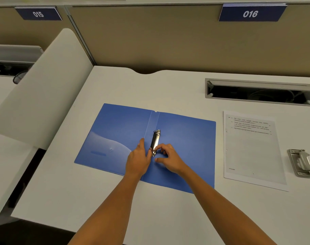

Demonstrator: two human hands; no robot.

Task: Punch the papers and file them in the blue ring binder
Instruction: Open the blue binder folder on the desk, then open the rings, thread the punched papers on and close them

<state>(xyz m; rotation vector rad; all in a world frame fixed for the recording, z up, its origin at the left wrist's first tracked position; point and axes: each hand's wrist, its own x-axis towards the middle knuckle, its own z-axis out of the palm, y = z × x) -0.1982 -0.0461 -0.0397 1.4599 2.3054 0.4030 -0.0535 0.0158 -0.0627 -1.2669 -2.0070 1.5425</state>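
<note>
Blue ring binder (182, 147) laid open flat at desk centre, so ring mechanism (155, 142) is exposed for filing. Near ring pinched by right hand (169, 159) fingertips (157, 148), probably to be pulled open. Left hand (138, 159) fingers straight, pressed on spine at 9 o'clock of mechanism, likely so binder is steadied. Papers (253, 149) kept at 3 o'clock, hole punch (301, 162) beyond them, both within reach. Desk (168, 89) cable slot (260, 92) at 1 o'clock.
</note>
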